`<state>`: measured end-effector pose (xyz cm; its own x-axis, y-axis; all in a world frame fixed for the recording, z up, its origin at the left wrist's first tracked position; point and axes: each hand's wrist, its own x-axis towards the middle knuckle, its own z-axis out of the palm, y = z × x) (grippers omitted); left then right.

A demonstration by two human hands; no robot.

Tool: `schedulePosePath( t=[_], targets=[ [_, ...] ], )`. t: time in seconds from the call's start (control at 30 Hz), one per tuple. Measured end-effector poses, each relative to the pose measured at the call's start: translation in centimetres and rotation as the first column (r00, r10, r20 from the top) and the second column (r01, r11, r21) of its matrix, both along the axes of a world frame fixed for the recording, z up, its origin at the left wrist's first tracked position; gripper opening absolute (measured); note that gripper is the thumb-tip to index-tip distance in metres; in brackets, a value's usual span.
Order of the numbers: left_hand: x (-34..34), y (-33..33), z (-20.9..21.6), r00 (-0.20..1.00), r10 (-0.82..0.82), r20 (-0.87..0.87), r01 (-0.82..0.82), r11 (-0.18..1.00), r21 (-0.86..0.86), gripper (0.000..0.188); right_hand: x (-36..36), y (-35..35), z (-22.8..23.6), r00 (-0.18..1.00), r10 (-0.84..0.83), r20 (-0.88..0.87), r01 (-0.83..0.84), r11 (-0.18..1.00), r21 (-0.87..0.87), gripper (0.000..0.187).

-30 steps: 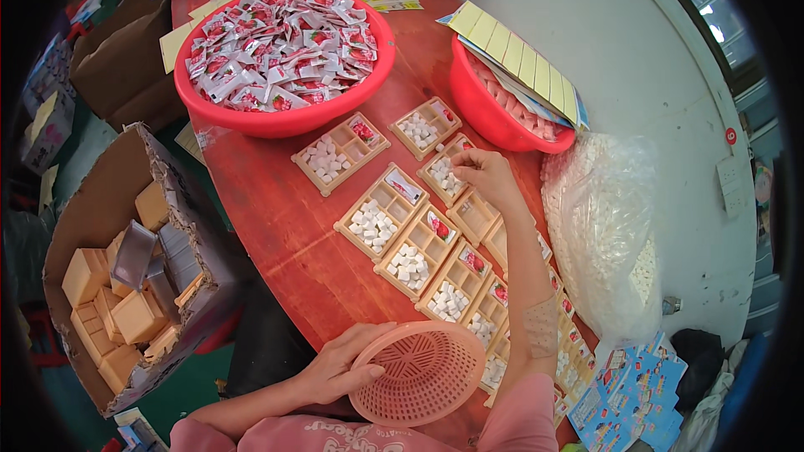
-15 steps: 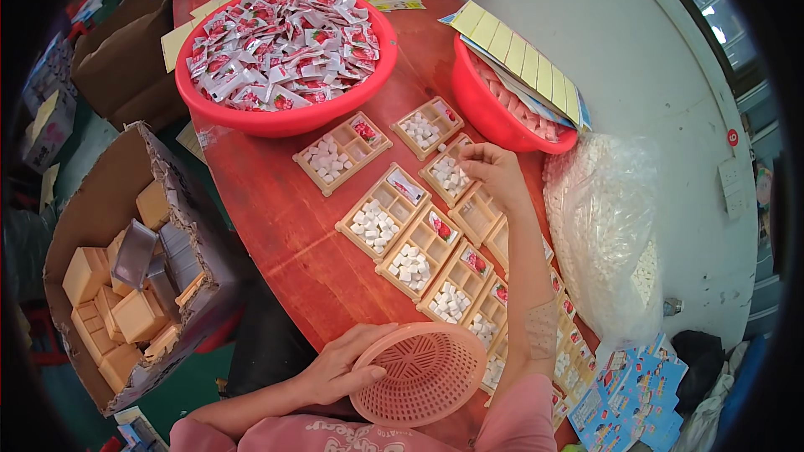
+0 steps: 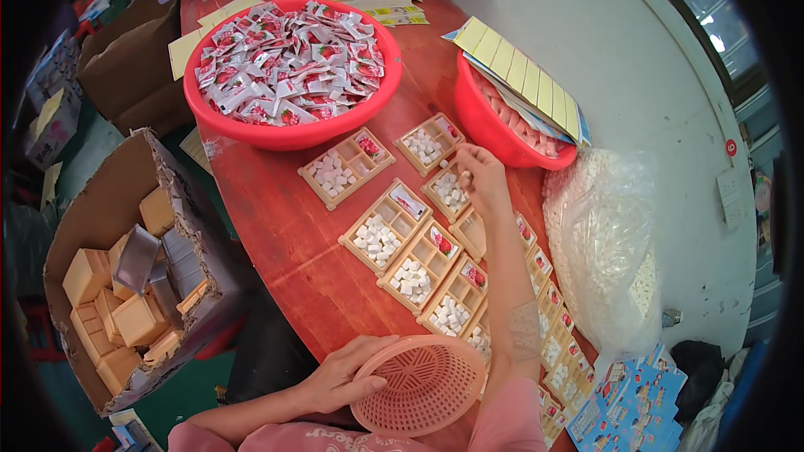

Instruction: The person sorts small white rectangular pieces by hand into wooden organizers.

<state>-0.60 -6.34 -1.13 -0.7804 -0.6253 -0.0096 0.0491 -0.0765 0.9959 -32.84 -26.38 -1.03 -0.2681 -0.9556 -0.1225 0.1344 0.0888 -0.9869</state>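
Note:
My left hand (image 3: 347,375) grips the rim of a pink slotted plastic basket (image 3: 423,385), tilted so that its bare inside shows. Over a small tan compartment tray (image 3: 450,187) with white cubes, my right hand (image 3: 483,174) has its fingertips pinched together. Whatever sits in that pinch is too small to make out. Similar trays stand around it: one (image 3: 347,166) to the left, another (image 3: 429,141) just beyond, and several in rows toward me. Most hold white marshmallow-like cubes (image 3: 377,240) in the large compartment and a red-and-white sachet (image 3: 441,242) in a small one.
A large red basin (image 3: 293,141) full of sachets stands far left on the red table (image 3: 285,234). Another red basin (image 3: 477,113) bears yellow-striped cards. A clear bag of white pieces (image 3: 599,259) leans by the wall. Left, a cardboard box (image 3: 84,201) holds tan trays.
My right hand has lifted slightly and turned over the same tray, still pinched. My left hand keeps hold of the basket. The whole view has shifted a little.

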Motion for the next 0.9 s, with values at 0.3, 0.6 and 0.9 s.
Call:
schedulePosePath(
  t=[0.3, 0.6, 0.9],
  targets=[
    [0.0, -0.1, 0.0, 1.0, -0.016, -0.002, 0.016, 1.0, 0.011, 0.062, 1.0, -2.5, 0.6, 0.272, 0.216, -0.938, 0.085, 0.965, 0.247, 0.021],
    [0.2, 0.0, -0.5, 1.0, -0.004, -0.029, 0.002, 0.998, -0.06, 0.063, 1.5, -2.5, 1.0, 0.287, 0.243, -0.927, 0.029, 0.965, 0.262, 0.02],
    [0.1, 0.0, -0.3, 0.999, -0.016, -0.03, 0.017, 1.0, 0.018, 0.064, 0.7, -2.8, 0.8, 0.212, 0.209, -0.955, 0.044, 0.974, 0.223, 0.022]
  ],
)
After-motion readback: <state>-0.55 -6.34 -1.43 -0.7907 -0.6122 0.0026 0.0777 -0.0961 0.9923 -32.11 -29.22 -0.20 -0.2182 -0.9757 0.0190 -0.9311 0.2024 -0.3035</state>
